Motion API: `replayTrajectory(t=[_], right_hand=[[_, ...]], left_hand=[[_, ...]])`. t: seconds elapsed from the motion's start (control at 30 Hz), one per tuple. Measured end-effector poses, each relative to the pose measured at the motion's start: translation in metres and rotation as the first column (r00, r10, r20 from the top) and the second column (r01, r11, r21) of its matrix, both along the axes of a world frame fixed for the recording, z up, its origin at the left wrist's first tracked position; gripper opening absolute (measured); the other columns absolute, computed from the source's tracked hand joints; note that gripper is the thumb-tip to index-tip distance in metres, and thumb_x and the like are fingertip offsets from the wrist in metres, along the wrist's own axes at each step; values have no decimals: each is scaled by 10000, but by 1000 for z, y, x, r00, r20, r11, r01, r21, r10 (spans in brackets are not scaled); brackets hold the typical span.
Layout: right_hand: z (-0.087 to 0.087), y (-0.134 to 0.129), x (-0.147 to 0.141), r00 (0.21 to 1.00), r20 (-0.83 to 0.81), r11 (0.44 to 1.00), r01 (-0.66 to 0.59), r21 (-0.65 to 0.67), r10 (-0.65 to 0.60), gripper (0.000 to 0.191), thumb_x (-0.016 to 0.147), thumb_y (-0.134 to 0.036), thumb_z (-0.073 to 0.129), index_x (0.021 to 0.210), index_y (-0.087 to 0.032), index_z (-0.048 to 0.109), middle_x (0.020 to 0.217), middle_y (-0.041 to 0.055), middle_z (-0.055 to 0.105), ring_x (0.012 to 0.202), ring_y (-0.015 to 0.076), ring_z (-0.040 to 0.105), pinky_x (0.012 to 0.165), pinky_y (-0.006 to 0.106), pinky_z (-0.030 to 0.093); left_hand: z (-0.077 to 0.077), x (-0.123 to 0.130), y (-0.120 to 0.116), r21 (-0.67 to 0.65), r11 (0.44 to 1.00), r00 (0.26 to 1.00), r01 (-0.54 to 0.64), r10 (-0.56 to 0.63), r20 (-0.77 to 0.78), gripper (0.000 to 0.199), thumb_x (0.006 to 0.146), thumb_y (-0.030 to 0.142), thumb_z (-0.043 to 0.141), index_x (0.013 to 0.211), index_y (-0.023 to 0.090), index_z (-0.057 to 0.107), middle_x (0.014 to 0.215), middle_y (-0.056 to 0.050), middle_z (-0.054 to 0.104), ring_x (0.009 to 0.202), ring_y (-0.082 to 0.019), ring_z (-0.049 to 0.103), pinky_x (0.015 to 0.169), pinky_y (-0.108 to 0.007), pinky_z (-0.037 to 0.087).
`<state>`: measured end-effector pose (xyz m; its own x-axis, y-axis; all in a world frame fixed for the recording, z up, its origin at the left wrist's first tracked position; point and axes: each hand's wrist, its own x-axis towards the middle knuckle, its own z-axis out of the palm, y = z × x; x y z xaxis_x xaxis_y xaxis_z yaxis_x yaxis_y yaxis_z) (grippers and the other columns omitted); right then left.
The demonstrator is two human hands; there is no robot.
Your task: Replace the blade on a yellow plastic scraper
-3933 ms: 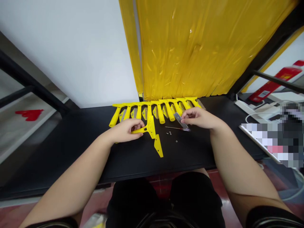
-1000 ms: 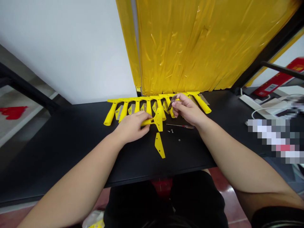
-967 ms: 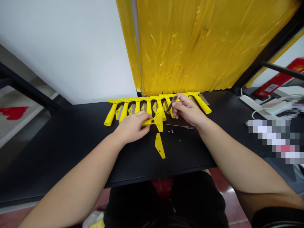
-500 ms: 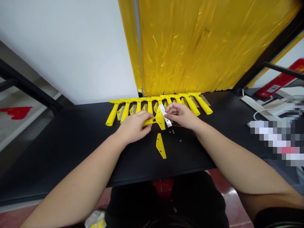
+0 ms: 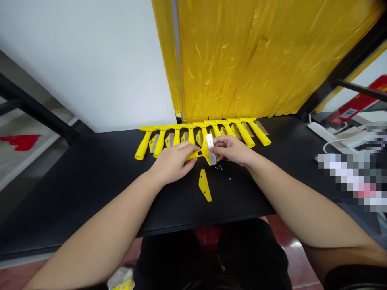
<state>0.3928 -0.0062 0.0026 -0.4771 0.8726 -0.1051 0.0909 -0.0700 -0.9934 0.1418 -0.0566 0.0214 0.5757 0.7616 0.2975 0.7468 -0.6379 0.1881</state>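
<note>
My left hand (image 5: 175, 163) is closed around the handle of a yellow plastic scraper (image 5: 205, 152), its flat head pointing right. Between the fingertips of my right hand (image 5: 230, 150) is a metal scraper blade (image 5: 213, 152), which lies against the scraper's head and covers part of it. Nearer the table edge lies a loose yellow cover plate (image 5: 205, 186) with two holes. Just right of the scraper are a few small screws (image 5: 220, 167), and a small ring, like a nut or washer (image 5: 229, 179), lies farther right.
Behind my hands a row of several yellow scrapers (image 5: 143, 146) with plates and blades stretches along the black table (image 5: 99, 177). Yellow plastic sheeting (image 5: 229, 60) and a white panel (image 5: 99, 64) rise at the back. White items and a cable (image 5: 328, 141) lie on the right.
My right hand has brought the metal blade left onto the scraper's head; it was held apart and tilted before. My left hand has shifted slightly right with the scraper.
</note>
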Motion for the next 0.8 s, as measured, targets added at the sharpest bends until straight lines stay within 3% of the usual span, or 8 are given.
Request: replayTrajectory(t=[0.23,0.4,0.57,0.63,0.7,0.8], right_hand=[[2,-1,-2,1000,12,1000,15,-3,-15,235,769,-268,880,803,-192,661,653,-10,692,596,124,682,596,248,617],[1,-4,-5,1000,-11,998,-23,65,24,311,744,-350,904,837,-194,651,686,-21,675,601,107,636,604,254,606],[-2,-5,-8,999,3,995,-50,87,50,366,735,-413,900,875,-198,639,696,-31,647,612,115,625,595,272,589],[0,-6,-5,997,76,993,-29,113,21,371,770,-425,869,945,-210,623,700,-33,651,584,126,612,551,283,552],[7,-9,0,970,235,971,8,241,-66,349,813,-401,836,1005,-221,608,696,-33,658,562,133,588,519,281,483],[24,-21,7,832,532,880,-124,459,-160,231,851,-353,810,931,-215,641,661,-23,658,561,135,563,542,286,404]], left_hand=[[1,0,-2,18,1000,1000,23,-23,-3,371,1037,313,539,1395,237,596,1245,-68,702,1045,-231,706,831,-365,572],[3,4,-6,-30,998,992,51,-54,-111,582,1036,216,449,1611,303,417,1230,-66,665,945,-207,683,731,-325,546],[2,6,-6,-84,994,988,64,-75,-137,648,1018,189,414,1653,306,365,1213,-63,671,982,-223,679,792,-350,564],[3,5,-5,-89,995,988,51,-63,-141,639,1016,195,409,1645,306,389,1232,-67,675,990,-229,686,800,-358,567],[5,2,-4,-94,995,988,34,-47,-145,624,1014,206,409,1631,304,418,1256,-72,676,1005,-235,691,797,-358,567],[8,-4,-1,-93,996,991,-6,-6,-133,591,1011,216,415,1592,308,479,1250,-68,683,1034,-237,691,794,-349,564]])
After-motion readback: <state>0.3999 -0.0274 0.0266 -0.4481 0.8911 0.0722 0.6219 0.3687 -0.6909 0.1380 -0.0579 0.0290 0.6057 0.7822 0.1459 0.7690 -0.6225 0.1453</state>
